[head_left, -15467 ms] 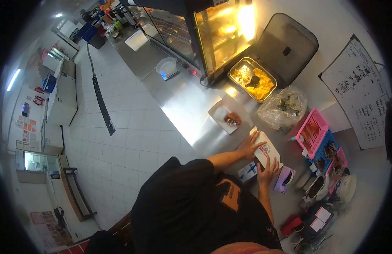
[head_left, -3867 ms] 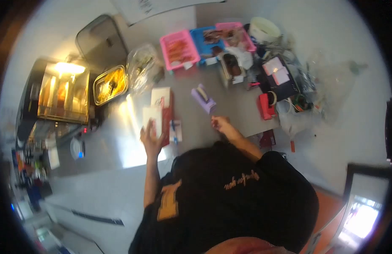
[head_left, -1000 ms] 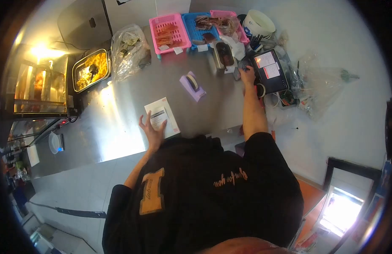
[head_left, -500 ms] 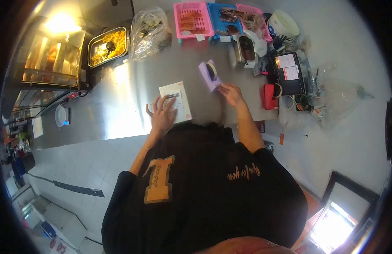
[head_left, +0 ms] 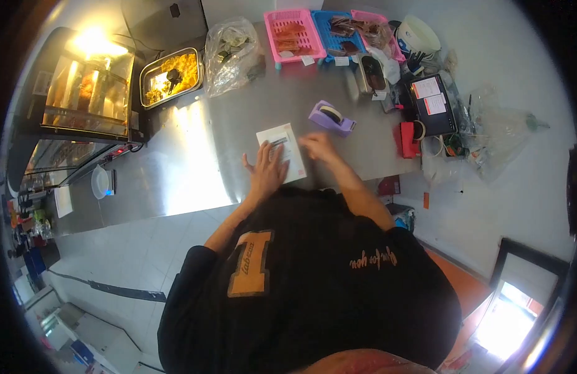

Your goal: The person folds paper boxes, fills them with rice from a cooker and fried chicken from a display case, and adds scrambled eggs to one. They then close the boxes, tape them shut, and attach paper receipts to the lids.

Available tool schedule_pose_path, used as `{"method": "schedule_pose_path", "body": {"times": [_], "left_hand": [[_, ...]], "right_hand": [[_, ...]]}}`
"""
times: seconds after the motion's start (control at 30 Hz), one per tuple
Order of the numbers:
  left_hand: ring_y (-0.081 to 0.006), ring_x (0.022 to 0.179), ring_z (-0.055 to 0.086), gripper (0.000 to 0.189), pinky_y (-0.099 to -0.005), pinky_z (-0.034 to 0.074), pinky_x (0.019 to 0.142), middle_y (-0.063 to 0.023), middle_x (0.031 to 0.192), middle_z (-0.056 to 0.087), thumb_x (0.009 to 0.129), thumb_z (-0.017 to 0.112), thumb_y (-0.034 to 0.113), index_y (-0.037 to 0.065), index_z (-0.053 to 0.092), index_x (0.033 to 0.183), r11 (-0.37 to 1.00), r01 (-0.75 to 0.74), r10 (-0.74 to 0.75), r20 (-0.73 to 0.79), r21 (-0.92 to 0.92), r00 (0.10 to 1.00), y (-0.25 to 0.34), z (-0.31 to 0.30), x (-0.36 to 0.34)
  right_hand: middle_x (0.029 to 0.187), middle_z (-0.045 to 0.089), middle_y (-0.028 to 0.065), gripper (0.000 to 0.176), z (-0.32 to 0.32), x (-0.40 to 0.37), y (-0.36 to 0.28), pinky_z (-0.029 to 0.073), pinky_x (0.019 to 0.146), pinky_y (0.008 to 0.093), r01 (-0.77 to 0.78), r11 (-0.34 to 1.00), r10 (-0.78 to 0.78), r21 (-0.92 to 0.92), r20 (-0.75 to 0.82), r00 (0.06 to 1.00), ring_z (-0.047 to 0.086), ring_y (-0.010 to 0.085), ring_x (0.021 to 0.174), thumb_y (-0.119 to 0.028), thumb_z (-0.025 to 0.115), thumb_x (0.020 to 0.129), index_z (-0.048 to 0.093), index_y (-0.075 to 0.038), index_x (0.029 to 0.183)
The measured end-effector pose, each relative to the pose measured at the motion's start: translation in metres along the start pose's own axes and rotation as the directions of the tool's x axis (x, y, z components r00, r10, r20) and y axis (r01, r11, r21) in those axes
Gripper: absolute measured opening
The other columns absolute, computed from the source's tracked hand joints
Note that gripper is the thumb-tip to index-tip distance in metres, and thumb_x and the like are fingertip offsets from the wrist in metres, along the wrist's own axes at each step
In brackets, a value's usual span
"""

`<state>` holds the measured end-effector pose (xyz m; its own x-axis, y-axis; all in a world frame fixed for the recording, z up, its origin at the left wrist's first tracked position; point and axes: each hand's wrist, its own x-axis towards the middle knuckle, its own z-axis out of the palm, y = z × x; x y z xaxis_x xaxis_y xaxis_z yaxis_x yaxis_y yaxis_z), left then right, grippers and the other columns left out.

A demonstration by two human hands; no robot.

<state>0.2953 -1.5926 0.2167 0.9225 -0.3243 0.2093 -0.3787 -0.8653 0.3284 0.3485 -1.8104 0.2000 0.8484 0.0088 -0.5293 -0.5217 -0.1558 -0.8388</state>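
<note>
My left hand [head_left: 267,176] rests with fingers spread on a white flat pad or box [head_left: 296,163], pressing on a small printed slip [head_left: 279,141] on its top. My right hand [head_left: 319,148] is just off the right edge of that white thing, with its fingers drawn together. Whatever they pinch, if anything, is too small to make out. Beyond my right hand stands a purple tape dispenser [head_left: 333,118] with a roll of tape in it, touched by neither hand.
Pink [head_left: 295,37] and blue baskets [head_left: 336,37] of packets line the back of the steel counter [head_left: 176,153]. At the left are a tray of yellow food [head_left: 171,78] and a lit glass cabinet [head_left: 83,93]. A tablet [head_left: 433,106] and red device [head_left: 409,140] stand right.
My right hand has left the tape dispenser and come left to the white thing's edge. The dispenser has turned. My left hand stays on the slip; the whole view has shifted a little.
</note>
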Motion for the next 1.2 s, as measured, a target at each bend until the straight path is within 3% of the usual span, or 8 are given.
{"method": "schedule_pose_path", "body": {"times": [0.23, 0.37, 0.57, 0.67, 0.77, 1.0, 1.13, 1.2], "left_hand": [[-0.0220, 0.131, 0.041, 0.049, -0.0672, 0.014, 0.103, -0.0081, 0.131, 0.050, 0.090, 0.058, 0.040, 0.016, 0.054, 0.133, 1.000, 0.015, -0.015, 0.076, 0.005, 0.997, -0.002, -0.011, 0.011], [-0.0228, 0.123, 0.043, 0.051, -0.0657, 0.021, 0.102, -0.0075, 0.125, 0.051, 0.090, 0.060, 0.040, 0.015, 0.053, 0.134, 0.997, 0.066, -0.062, 0.128, -0.029, 0.990, -0.006, -0.021, 0.029], [-0.0267, 0.126, 0.040, 0.055, -0.0654, 0.024, 0.102, -0.0074, 0.130, 0.046, 0.087, 0.067, 0.034, 0.021, 0.051, 0.137, 0.982, 0.191, -0.185, 0.209, -0.010, 0.960, -0.019, -0.024, 0.051], [-0.0326, 0.132, 0.033, 0.062, -0.0656, 0.024, 0.103, -0.0104, 0.143, 0.035, 0.083, 0.071, 0.036, 0.026, 0.049, 0.140, 0.971, 0.232, -0.217, 0.196, -0.055, 0.956, -0.021, -0.017, 0.039], [-0.0385, 0.137, 0.025, 0.072, -0.0648, 0.025, 0.103, -0.0152, 0.151, 0.024, 0.077, 0.076, 0.041, 0.032, 0.046, 0.143, 0.941, 0.304, -0.260, 0.262, -0.146, 0.929, -0.025, -0.019, 0.022], [-0.0449, 0.137, 0.021, 0.082, -0.0592, 0.030, 0.107, -0.0190, 0.153, 0.019, 0.071, 0.081, 0.042, 0.035, 0.045, 0.143, 0.925, 0.268, -0.181, 0.309, -0.270, 0.934, -0.037, -0.020, -0.004], [-0.0469, 0.136, 0.023, 0.084, -0.0580, 0.031, 0.108, -0.0201, 0.153, 0.018, 0.071, 0.082, 0.041, 0.034, 0.043, 0.144, 0.912, 0.247, -0.139, 0.320, -0.329, 0.937, -0.043, -0.015, -0.002], [-0.0493, 0.135, 0.024, 0.087, -0.0572, 0.032, 0.109, -0.0220, 0.152, 0.018, 0.071, 0.082, 0.042, 0.033, 0.041, 0.146, 0.919, 0.233, -0.126, 0.323, -0.319, 0.938, -0.042, -0.018, 0.000]], "right_hand": [[0.097, 0.070, 0.0227, 0.046, 0.060, 0.041, -0.064, 0.054, 0.084, 0.0447, 0.085, 0.622, -0.216, -0.778, -0.066, 0.974, 0.068, 0.0373, 0.095, -0.038, 0.078, 0.071, 0.072, -0.003, 0.099], [0.104, 0.069, 0.0209, 0.059, -0.026, 0.000, -0.087, 0.051, 0.090, 0.0454, -0.024, 0.433, 0.113, -0.901, 0.027, 0.993, 0.065, 0.0348, 0.104, -0.048, 0.081, 0.066, 0.070, -0.008, 0.108], [0.119, 0.062, 0.0209, 0.077, -0.146, 0.029, 0.041, 0.048, 0.095, 0.0442, 0.161, 0.644, -0.520, -0.748, -0.273, 0.810, 0.058, 0.0313, 0.117, -0.022, 0.090, 0.058, 0.057, -0.006, 0.125], [0.120, 0.059, 0.0208, 0.073, -0.129, 0.040, 0.054, 0.051, 0.092, 0.0411, 0.076, 0.874, -0.244, -0.481, -0.297, 0.923, 0.063, 0.0332, 0.109, -0.021, 0.090, 0.058, 0.057, -0.004, 0.121], [0.107, 0.064, 0.0159, 0.062, -0.085, 0.045, 0.075, 0.057, 0.078, 0.0391, 0.269, 0.688, -0.628, -0.674, -0.367, 0.686, 0.069, 0.0296, 0.084, -0.020, 0.089, 0.064, 0.059, -0.004, 0.116], [0.098, 0.065, 0.0097, 0.024, -0.080, 0.051, 0.046, 0.058, 0.068, 0.0344, 0.011, 0.844, 0.085, 0.536, -0.154, 0.984, 0.065, 0.0193, 0.076, -0.018, 0.076, 0.083, 0.065, -0.005, 0.100], [0.089, 0.066, 0.0069, 0.015, -0.073, 0.038, 0.076, 0.055, 0.073, 0.0359, 0.245, 0.785, -0.132, 0.568, -0.233, 0.963, 0.065, 0.0226, 0.077, -0.013, 0.070, 0.087, 0.066, -0.002, 0.096], [0.087, 0.065, 0.0073, 0.014, -0.063, 0.031, 0.088, 0.053, 0.072, 0.0347, 0.308, 0.938, -0.347, -0.160, -0.405, 0.846, 0.065, 0.0212, 0.078, -0.015, 0.072, 0.086, 0.067, -0.002, 0.090]]}}
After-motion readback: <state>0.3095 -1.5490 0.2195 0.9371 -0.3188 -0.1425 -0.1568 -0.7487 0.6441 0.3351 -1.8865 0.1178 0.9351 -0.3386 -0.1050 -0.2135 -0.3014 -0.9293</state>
